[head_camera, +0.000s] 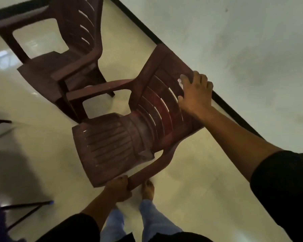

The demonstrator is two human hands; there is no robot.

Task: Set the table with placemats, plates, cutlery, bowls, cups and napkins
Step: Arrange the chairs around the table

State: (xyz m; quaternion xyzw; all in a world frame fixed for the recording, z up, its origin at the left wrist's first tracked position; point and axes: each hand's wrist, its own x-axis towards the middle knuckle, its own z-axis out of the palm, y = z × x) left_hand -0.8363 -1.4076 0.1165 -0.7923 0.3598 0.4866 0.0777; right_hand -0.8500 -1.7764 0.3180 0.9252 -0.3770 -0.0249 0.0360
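A brown plastic armchair (112, 140) is in front of me, seen from above. My left hand (120, 190) grips the front end of its near armrest, fingers curled round it. My right hand (196, 92) holds the top edge of its slatted backrest, fingers over the rim. No placemats, plates, cutlery, bowls, cups or napkins are in view.
A second brown plastic armchair (63, 55) stands just behind the first, near the white wall (234, 49) with its black skirting. Pale glossy floor tiles (191, 189) surround me. Thin dark metal legs (26, 208) stand at the lower left. My bare feet (148, 189) are below the chair.
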